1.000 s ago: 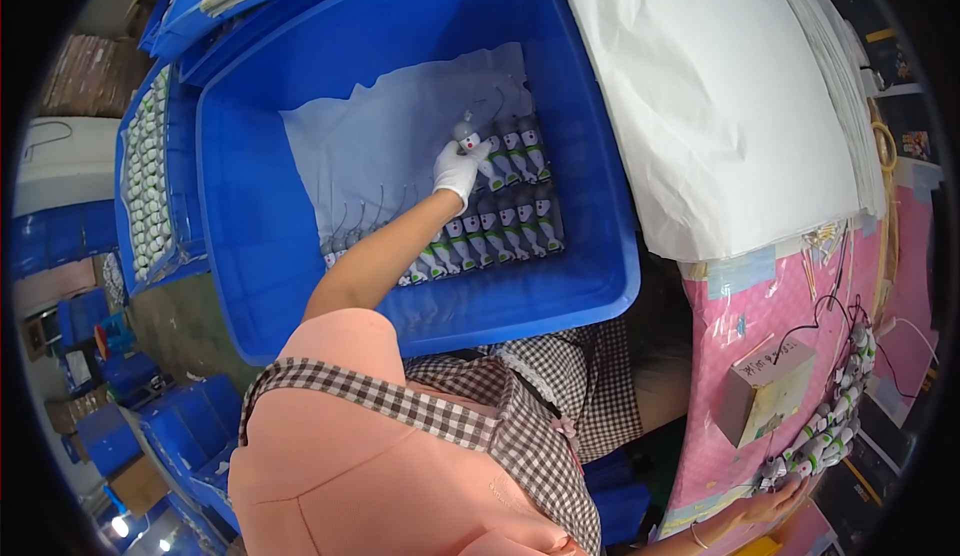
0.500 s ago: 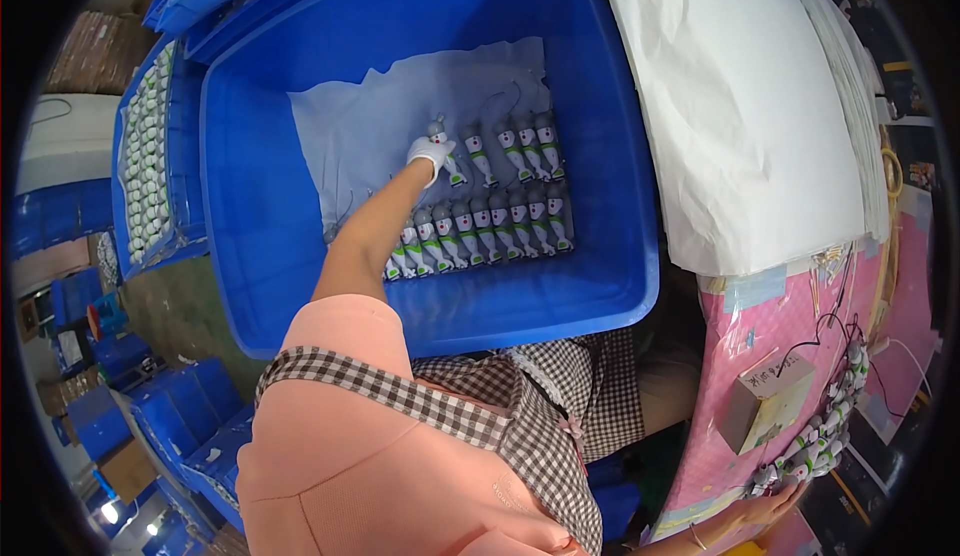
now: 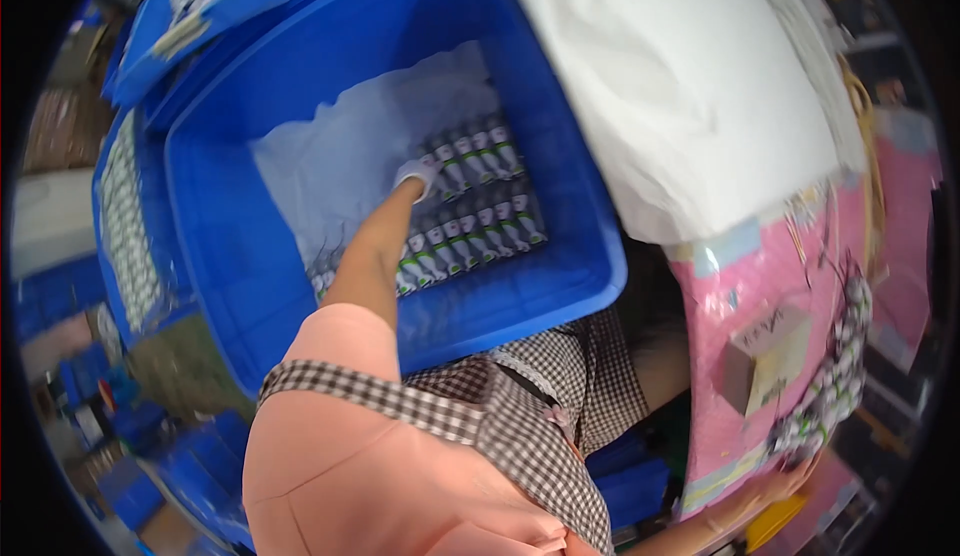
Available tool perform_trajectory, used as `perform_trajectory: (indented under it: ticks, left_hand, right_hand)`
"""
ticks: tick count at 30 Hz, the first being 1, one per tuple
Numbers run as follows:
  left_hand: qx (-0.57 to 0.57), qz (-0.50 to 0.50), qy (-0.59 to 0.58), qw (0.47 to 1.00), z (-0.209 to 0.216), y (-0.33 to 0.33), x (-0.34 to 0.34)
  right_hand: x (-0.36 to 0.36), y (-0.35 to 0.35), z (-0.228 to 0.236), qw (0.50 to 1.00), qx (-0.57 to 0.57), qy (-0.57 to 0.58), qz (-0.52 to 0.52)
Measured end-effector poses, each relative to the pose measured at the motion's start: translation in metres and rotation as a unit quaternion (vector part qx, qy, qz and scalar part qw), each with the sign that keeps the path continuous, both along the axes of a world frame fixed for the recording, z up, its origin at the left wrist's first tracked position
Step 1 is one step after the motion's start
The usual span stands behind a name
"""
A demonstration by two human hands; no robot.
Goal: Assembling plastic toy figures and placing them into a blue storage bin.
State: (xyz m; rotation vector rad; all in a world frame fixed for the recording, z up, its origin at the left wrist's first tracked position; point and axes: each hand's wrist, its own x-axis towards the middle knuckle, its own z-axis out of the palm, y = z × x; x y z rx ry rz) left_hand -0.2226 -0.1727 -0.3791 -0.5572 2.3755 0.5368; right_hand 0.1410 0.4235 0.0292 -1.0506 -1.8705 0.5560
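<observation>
Inside a large blue bin (image 3: 400, 331), my left hand (image 3: 414, 178) in a white glove is closed around a small grey-and-white figurine (image 3: 431, 168) with a green band. That figurine lies at the left end of the upper row of similar figurines (image 3: 482, 156). A second row of figurines (image 3: 470, 239) runs nearer to me, partly covered by my left forearm. Both rows rest on a white sheet (image 3: 330, 146). At the lower right, my bare right hand (image 3: 797, 478) is at the near end of a heap of figurines (image 3: 828, 396); its fingers are blurred.
A pink-covered table (image 3: 712, 356) on the right carries a small cardboard box (image 3: 765, 356) and thin cords. White sheets (image 3: 690, 86) are stacked beyond. Another blue bin with packed figurines (image 3: 130, 236) stands at the left. A blue tray (image 3: 205, 26) rises behind the bin.
My left hand has brought the figurine beside the others in the upper row. The row's figurines now sit closer together. The whole view has shifted and tilted; my right hand stays by the heap.
</observation>
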Motion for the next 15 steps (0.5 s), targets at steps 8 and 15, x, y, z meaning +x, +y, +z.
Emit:
perform_trajectory:
  ticks: [8,15]
  left_hand:
    - [0.340,0.166,0.282,0.882,0.170,-0.018,-0.052]
    - [0.501,-0.251,0.425,0.710,0.441,0.256,0.077]
  right_hand:
    - [-0.030,-0.072,0.034,0.858,-0.301,0.367,0.194]
    - [-0.040,-0.116,0.046,0.661,-0.545,0.404,0.320]
